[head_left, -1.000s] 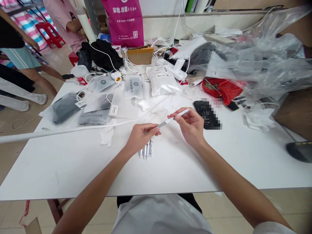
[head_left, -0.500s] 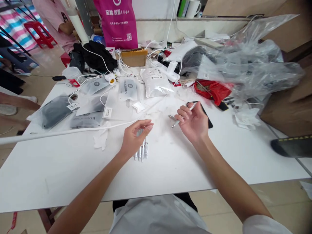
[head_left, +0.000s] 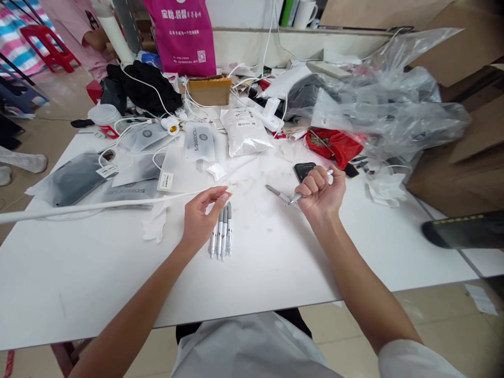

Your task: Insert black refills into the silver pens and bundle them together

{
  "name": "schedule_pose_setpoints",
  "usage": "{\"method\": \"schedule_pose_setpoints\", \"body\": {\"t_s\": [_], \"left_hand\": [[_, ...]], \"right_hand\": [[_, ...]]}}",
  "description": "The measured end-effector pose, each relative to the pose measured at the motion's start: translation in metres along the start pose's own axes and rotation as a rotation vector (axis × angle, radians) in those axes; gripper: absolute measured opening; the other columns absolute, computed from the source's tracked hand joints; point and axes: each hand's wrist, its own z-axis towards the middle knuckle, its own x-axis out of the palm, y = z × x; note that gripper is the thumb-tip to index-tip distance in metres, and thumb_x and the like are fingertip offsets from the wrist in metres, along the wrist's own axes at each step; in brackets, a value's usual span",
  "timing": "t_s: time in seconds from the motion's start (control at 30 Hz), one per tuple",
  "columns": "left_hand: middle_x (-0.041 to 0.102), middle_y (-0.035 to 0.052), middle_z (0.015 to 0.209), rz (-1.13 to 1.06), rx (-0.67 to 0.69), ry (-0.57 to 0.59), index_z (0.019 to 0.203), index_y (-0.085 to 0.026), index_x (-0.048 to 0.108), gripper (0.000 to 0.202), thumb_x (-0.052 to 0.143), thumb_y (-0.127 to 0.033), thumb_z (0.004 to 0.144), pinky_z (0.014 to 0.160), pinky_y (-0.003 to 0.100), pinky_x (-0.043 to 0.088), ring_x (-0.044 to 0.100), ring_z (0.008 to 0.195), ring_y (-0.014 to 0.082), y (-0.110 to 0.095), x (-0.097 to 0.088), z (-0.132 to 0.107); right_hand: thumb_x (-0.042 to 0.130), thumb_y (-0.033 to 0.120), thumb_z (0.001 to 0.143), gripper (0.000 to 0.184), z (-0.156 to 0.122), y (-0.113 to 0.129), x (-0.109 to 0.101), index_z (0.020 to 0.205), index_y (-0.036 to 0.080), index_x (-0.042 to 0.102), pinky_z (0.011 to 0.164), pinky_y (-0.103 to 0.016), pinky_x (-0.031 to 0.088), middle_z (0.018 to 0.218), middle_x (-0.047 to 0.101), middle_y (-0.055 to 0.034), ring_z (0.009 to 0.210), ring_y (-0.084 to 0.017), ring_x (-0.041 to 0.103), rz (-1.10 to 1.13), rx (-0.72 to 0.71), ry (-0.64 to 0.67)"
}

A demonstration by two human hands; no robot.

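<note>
My right hand (head_left: pixel 321 194) is wrapped round a white pen (head_left: pixel 295 198). Its metal tip points to the lower left, and my thumb is at the other end. Just left of that hand, a second pen with a grey grip (head_left: pixel 275 192) lies on the white table. My left hand (head_left: pixel 202 218) hovers beside a row of several white pens (head_left: pixel 222 236) with grey grips. Its fingers are loosely curved, with thumb and forefinger close together and nothing visible between them. A black phone (head_left: pixel 304 170) lies behind my right hand, which partly covers it.
Packaged items in frosted bags (head_left: pixel 128 191) spread over the left of the table (head_left: pixel 255 278). A white cable (head_left: pixel 98 210) crosses there. Farther back are a white parcel (head_left: pixel 246 134), a red bag (head_left: pixel 334 147) and clear plastic (head_left: pixel 386 115). A cardboard box (head_left: pixel 460 163) stands right.
My right hand has turned and closed more tightly round its pen, with the thumb now at the pen's end. My left hand has shifted slightly left, uncovering more of the pen row.
</note>
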Motion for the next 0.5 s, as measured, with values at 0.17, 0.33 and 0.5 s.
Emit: {"method": "schedule_pose_setpoints", "body": {"t_s": [0.17,0.33,0.5], "left_hand": [[0.084,0.0084,0.112,0.063,0.007,0.035,0.119,-0.021,0.081,0.03,0.077,-0.042,0.099,0.105,0.038,0.058,0.077,0.11,0.0245,0.004,-0.005,0.004],[0.079,0.0068,0.127,0.357,0.088,0.254,0.127,-0.026,0.076,0.028,0.07,-0.039,0.102,0.108,0.039,0.052,0.071,0.117,0.0249,0.012,-0.01,0.009],[0.069,0.011,0.13,0.57,0.185,0.375,0.14,-0.023,0.064,0.037,0.063,-0.032,0.105,0.114,0.047,0.047,0.062,0.123,0.0291,0.03,-0.009,0.006]], "right_hand": [[0.081,0.068,0.086,0.068,-0.004,0.0,0.016,0.063,0.026,0.033,0.044,-0.031,0.038,0.054,0.026,0.0069,0.047,-0.012,0.021,-0.026,-0.018,0.057],[0.07,0.072,0.096,0.053,-0.013,-0.01,0.048,0.077,0.027,0.047,0.077,-0.034,0.06,0.087,0.059,-0.0003,0.087,-0.018,0.061,-0.054,0.005,0.061],[0.066,0.072,0.098,0.047,-0.058,-0.027,0.047,0.087,0.03,0.05,0.1,-0.045,0.061,0.106,0.062,-0.0031,0.118,-0.024,0.061,-0.442,-0.159,0.227]]}}
